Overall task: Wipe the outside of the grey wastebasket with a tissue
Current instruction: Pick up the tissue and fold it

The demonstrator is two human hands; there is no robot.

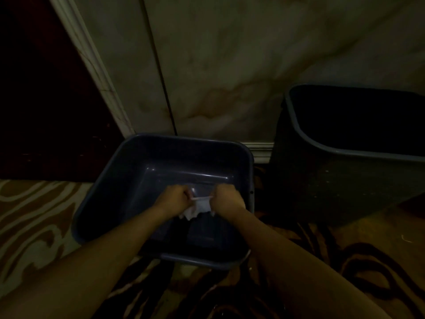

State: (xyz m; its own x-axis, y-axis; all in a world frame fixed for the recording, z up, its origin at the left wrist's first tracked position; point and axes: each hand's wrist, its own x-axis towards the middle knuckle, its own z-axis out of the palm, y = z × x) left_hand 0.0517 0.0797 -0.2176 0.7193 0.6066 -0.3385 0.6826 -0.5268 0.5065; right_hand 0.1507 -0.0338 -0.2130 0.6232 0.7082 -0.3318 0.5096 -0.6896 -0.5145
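Both hands, left hand (175, 196) and right hand (227, 197), clench the tissue (199, 208) over the grey wastebasket (110, 187) mouth; I judge its outer walls lie below, equally near.

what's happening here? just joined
A person stands over an open grey wastebasket on a patterned carpet, by a marbled wall. Both hands are inside or above the basket's opening: the left hand and the right hand each grip a white tissue, pulled taut between them. The tissue touches no outside wall, so wiping the outside does not look under way. A second, darker wastebasket stands to the right, untouched.
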